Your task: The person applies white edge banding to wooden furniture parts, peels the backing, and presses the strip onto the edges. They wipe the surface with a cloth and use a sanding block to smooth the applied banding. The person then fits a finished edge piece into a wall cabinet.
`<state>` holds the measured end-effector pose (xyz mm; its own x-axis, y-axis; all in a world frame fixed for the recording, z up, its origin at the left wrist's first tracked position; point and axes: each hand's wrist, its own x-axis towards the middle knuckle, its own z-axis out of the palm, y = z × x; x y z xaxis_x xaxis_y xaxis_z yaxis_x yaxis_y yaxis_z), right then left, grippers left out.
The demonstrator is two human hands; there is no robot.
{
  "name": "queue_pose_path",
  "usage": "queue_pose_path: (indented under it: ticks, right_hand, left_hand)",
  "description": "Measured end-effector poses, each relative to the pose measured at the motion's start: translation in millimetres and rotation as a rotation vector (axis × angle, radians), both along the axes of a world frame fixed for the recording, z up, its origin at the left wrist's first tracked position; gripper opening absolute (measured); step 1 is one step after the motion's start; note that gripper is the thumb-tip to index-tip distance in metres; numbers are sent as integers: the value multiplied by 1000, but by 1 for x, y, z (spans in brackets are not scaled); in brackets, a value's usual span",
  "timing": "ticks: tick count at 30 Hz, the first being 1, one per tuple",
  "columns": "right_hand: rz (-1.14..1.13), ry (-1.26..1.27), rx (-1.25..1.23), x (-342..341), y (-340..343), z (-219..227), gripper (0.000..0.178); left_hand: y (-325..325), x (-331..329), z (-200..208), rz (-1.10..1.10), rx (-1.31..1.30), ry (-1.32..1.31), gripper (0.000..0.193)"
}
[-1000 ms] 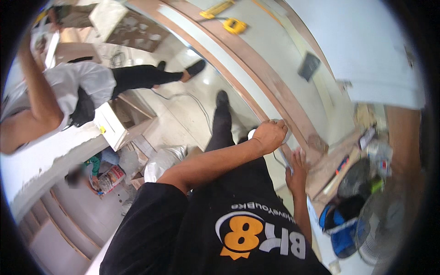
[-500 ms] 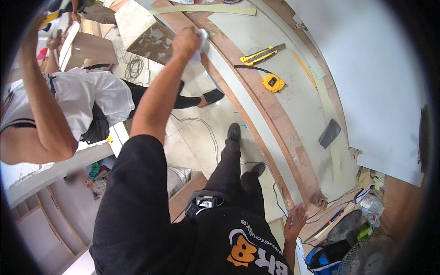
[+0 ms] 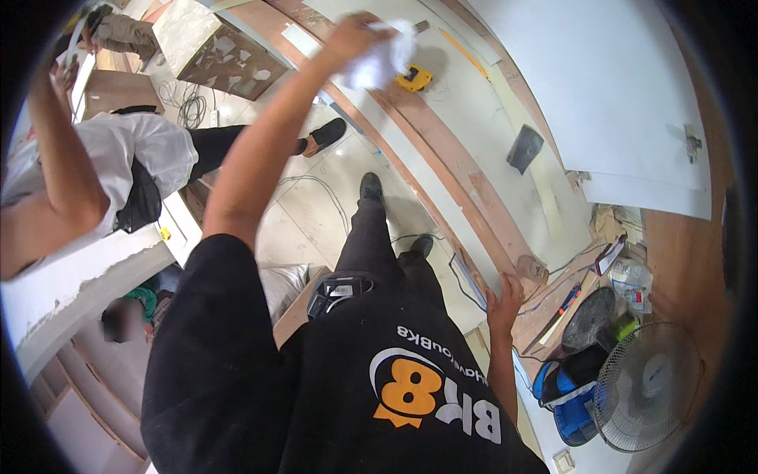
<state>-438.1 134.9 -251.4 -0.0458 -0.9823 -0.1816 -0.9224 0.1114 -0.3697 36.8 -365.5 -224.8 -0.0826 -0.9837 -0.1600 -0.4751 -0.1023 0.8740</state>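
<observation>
My left hand (image 3: 357, 35) is stretched far out, shut on a crumpled white cloth (image 3: 383, 59) that it presses to the long brown wooden strip (image 3: 442, 158) running along a pale worktop (image 3: 482, 118). A yellow tape measure (image 3: 414, 77) lies just beyond the cloth. My right hand (image 3: 504, 299) rests flat, fingers apart, on the near end of the worktop's edge, holding nothing. My legs and black shoes (image 3: 371, 188) stand beside the strip.
Another person in a white top (image 3: 134, 154) works at the left with an arm raised. A black flat tool (image 3: 525, 148) lies on the worktop under a large white panel (image 3: 632, 95). A standing fan (image 3: 651, 383), a blue bag (image 3: 570, 399) and cables (image 3: 316, 189) sit around.
My left hand has swept with the cloth from beside my right hand along the brown strip to its far end. My right hand stays on the edge.
</observation>
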Motion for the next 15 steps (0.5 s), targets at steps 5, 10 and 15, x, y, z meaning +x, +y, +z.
queue_pose_path:
  ticks: [5, 10, 15]
  right_hand:
    - [209, -222, -96, -13, -8, 36, 35]
    - [74, -325, -17, -15, 4, 76, 22]
    - [-66, -613, 31, -16, 5, 113, 23]
  left_hand:
    - [105, -152, 0, -163, -239, -556, 58]
    - [268, -178, 24, 185, -636, -85, 37]
    - [372, -156, 20, 632, 296, 550, 38]
